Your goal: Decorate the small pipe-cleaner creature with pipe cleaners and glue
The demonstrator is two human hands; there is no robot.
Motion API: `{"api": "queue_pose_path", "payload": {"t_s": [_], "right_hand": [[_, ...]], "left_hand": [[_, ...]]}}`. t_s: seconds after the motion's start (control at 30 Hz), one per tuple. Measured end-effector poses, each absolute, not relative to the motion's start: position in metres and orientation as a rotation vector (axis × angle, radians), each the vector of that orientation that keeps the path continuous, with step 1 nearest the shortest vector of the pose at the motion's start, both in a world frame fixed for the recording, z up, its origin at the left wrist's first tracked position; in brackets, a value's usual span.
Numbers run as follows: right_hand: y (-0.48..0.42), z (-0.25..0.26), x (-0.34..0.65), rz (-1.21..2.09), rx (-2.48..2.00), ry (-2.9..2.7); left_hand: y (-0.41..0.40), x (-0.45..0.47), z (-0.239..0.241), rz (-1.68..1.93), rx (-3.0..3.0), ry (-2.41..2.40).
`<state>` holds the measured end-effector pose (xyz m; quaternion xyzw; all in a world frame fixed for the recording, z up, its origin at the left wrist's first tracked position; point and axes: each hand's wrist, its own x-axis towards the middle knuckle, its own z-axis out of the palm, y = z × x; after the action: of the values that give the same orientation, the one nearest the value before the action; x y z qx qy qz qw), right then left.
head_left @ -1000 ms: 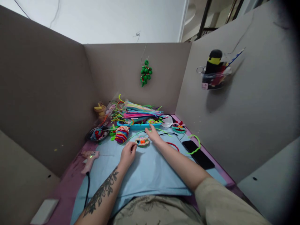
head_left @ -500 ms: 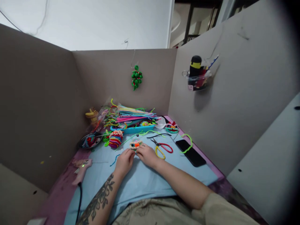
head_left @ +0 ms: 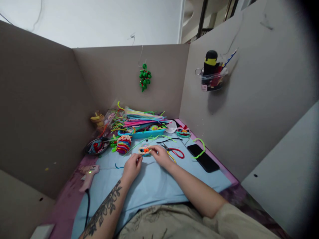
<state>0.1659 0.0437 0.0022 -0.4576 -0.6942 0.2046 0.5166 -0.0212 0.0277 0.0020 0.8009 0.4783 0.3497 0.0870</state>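
My left hand is closed in a pinch above the blue cloth. A short blue pipe cleaner sticks out past its left side. Fingers of my right hand grip the right edge of a small cream pipe-cleaner piece with an orange middle and dark spots like eyes. Both fingertips are partly hidden. Right behind my right hand lie open scissors with red and yellow handles.
A pink glue gun lies left, its light green. Behind are a striped pipe-cleaner piece and a blue tray under bundled pipe cleaners. A phone lies right. Grey panels enclose the table.
My hands have moved apart; the left drew back left, the right shifted right and forward. The blue pipe cleaner changed its slant. The view tipped slightly down.
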Motion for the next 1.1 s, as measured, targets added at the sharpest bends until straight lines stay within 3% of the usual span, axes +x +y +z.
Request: {"api": "queue_pose_path", "payload": {"t_s": [0.37,0.6,0.77,0.87,0.97,1.1], "right_hand": [[0.094,-0.014,0.297,0.258,-1.643,-1.114],[0.11,-0.023,0.268,0.096,-1.917,-1.646],[0.114,-0.021,0.253,0.065,-2.041,-1.605],[0.105,-0.012,0.25,0.051,-1.841,-1.515],[0.086,0.001,0.231,0.21,-1.416,-1.416],[0.057,0.012,0.18,0.945,-1.034,-1.292]], "left_hand": [[0.049,-0.047,0.0,1.151,2.018,1.816],[0.042,-0.039,-0.002,0.909,2.203,1.715],[0.04,-0.038,-0.001,0.895,2.217,1.671],[0.041,-0.039,-0.002,0.992,2.17,1.635],[0.042,-0.034,-0.001,1.213,1.975,1.523],[0.039,-0.012,0.012,1.453,1.502,1.295]]}}
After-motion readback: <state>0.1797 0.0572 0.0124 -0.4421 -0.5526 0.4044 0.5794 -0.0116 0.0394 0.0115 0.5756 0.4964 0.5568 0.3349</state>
